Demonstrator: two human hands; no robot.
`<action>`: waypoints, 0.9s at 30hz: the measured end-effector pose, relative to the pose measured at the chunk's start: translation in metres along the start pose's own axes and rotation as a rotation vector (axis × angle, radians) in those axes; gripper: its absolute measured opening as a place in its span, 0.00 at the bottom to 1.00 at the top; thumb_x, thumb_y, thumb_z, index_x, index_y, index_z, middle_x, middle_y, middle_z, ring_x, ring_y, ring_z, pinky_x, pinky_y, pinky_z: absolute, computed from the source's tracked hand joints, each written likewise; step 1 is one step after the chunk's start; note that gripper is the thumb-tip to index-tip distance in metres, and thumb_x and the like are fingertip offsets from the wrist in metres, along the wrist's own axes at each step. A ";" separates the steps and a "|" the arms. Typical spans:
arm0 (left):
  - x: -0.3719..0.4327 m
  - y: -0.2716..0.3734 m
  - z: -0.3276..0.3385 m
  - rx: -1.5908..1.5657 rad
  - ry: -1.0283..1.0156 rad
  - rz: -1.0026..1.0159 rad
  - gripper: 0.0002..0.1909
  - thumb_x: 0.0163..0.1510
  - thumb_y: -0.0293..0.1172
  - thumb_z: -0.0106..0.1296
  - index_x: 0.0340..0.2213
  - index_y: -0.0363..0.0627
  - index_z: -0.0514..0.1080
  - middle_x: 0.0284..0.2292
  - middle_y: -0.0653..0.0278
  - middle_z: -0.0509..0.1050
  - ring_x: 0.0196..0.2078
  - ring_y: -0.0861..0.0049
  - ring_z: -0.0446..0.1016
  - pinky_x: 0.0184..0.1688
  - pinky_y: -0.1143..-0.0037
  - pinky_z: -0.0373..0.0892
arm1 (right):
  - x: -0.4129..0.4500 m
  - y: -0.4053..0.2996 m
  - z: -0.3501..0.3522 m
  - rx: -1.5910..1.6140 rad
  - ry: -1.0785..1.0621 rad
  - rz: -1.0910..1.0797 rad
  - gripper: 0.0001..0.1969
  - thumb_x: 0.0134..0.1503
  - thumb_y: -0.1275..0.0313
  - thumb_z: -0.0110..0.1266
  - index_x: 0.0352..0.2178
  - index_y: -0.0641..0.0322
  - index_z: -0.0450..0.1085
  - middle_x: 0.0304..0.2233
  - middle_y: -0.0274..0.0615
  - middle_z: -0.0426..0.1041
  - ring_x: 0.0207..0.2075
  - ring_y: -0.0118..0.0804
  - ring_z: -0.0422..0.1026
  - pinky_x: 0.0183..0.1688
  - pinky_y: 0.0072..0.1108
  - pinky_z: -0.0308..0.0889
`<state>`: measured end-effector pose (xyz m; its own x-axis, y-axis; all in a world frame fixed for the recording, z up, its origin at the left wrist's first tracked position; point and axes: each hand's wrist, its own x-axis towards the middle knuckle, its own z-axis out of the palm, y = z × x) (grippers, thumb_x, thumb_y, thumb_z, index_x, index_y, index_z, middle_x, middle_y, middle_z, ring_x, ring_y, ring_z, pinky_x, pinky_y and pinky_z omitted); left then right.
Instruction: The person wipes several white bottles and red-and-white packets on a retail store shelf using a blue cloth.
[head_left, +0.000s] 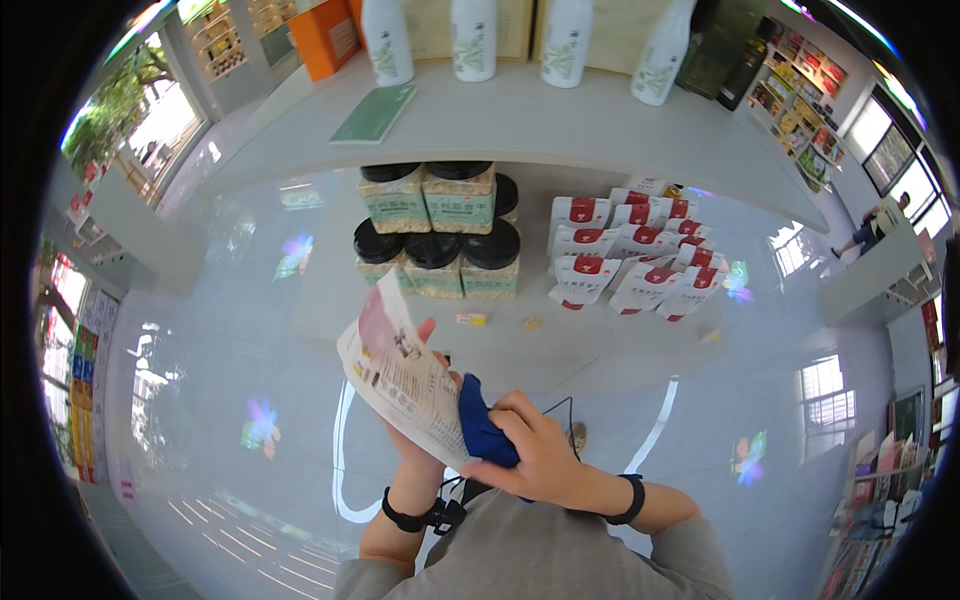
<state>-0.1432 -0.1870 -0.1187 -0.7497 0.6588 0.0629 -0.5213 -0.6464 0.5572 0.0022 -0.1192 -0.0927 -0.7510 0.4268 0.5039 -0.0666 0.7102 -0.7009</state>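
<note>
My left hand (415, 448) supports a white printed stand-up pouch (405, 375) from behind; fingertips show past its right edge. The pouch is tilted, with a pinkish patch near its upper end and writing on its face. In my right hand (536, 454) is a bunched dark blue cloth (484, 424), pressed against the pouch's lower right end. The right thumb lies by the pouch's bottom corner. Most of the left palm is hidden by the pouch. Beyond the hands, several clear jars (463, 202) with black lids stand stacked on a low display shelf (420, 322).
Several white pouches with red tops (585, 277) stand in rows right of the jars. Above juts a counter top (525, 124) carrying white bottles (474, 45), a green booklet (375, 114) and an orange box (324, 41). A person (877, 225) sits far right.
</note>
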 end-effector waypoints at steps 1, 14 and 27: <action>0.000 -0.006 -0.005 -0.002 -0.013 -0.011 0.44 0.58 0.64 0.38 0.63 0.43 0.50 0.61 0.49 0.58 0.42 0.73 0.69 0.40 0.75 0.71 | -0.001 0.000 -0.006 0.045 -0.024 0.030 0.31 0.42 0.57 0.70 0.40 0.67 0.67 0.34 0.45 0.67 0.25 0.46 0.72 0.25 0.30 0.69; 0.031 -0.022 0.040 0.492 -0.755 -0.121 0.26 0.43 0.25 0.64 0.46 0.37 0.71 0.37 0.61 0.72 0.39 0.73 0.71 0.44 0.74 0.67 | -0.035 0.082 -0.141 0.099 -0.006 0.202 0.21 0.42 0.71 0.68 0.41 0.62 0.75 0.39 0.45 0.69 0.36 0.44 0.73 0.40 0.26 0.68; 0.118 -0.115 0.105 1.277 -0.679 0.426 0.21 0.40 0.11 0.52 0.38 0.39 0.79 0.42 0.55 0.79 0.45 0.66 0.78 0.48 0.74 0.71 | -0.055 0.162 -0.206 -0.073 0.331 0.302 0.16 0.43 0.72 0.69 0.33 0.68 0.75 0.31 0.43 0.68 0.29 0.42 0.69 0.32 0.26 0.66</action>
<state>-0.1293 0.0052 -0.0885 -0.2368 0.7923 0.5623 0.6437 -0.3056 0.7016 0.1683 0.0879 -0.1301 -0.4781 0.7686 0.4251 0.1781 0.5588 -0.8099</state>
